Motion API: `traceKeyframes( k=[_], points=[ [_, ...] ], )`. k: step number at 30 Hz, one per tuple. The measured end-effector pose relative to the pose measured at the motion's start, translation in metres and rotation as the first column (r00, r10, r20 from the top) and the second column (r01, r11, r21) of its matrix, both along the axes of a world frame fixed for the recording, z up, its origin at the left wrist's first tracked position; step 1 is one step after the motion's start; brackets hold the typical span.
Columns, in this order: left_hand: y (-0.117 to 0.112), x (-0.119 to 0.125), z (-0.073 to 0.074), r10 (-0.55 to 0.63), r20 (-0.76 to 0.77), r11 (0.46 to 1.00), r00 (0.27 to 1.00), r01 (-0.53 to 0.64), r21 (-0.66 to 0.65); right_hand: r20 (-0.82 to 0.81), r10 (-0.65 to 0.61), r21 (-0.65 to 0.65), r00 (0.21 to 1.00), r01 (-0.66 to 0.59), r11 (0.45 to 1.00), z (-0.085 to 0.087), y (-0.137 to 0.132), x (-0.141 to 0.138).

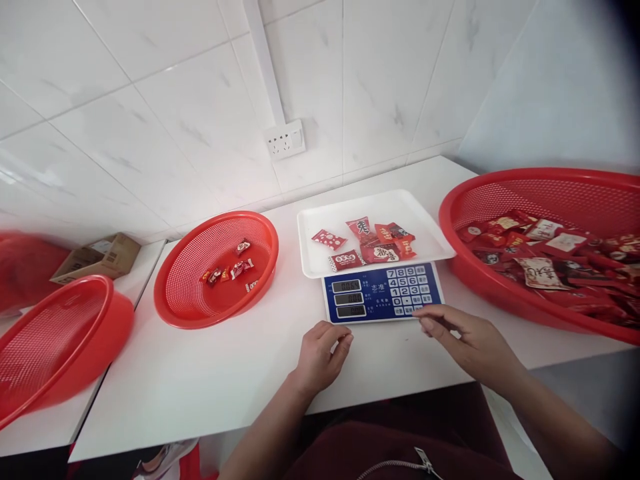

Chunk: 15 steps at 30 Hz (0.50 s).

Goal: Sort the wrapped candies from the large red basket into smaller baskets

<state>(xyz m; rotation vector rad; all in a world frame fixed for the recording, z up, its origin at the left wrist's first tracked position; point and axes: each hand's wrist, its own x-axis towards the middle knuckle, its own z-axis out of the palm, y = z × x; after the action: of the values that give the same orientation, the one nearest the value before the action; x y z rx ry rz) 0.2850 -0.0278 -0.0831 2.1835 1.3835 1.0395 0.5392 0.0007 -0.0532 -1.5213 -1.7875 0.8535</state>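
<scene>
A white tray tops a weighing scale with a blue panel, small displays and a keypad. Several red candy packets lie in a loose group on the tray. In front of the scale's left corner, my left hand rests with fingers curled and thumb close to the index finger; nothing shows in it. My right hand is at the panel's lower right, index finger stretched over the bottom keys and thumb slightly apart, holding nothing visible.
To the right stands a large red basket heaped with packets. A red basket on the left holds several small packets. Farther left are another red basket and a cardboard box. A wall socket is behind the table.
</scene>
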Motion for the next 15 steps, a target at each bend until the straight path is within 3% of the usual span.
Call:
traceKeyframes(
  k=[8, 12, 15],
  points=[
    [-0.001, 0.002, -0.003, 0.015, 0.063, 0.997, 0.998, -0.01, -0.078, 0.229, -0.076, 0.182, 0.971, 0.034, 0.983, 0.037, 0.052, -0.007],
    [-0.001, 0.001, -0.005, 0.006, 0.082, 0.996, 0.997, 0.001, -0.088, 0.446, -0.176, 0.286, 0.878, 0.046, 0.957, 0.044, 0.076, -0.016],
    [-0.002, 0.001, -0.006, -0.006, 0.092, 0.997, 0.996, 0.013, -0.074, 0.571, -0.215, 0.276, 0.793, 0.061, 0.959, 0.048, 0.09, -0.022]
  ],
)
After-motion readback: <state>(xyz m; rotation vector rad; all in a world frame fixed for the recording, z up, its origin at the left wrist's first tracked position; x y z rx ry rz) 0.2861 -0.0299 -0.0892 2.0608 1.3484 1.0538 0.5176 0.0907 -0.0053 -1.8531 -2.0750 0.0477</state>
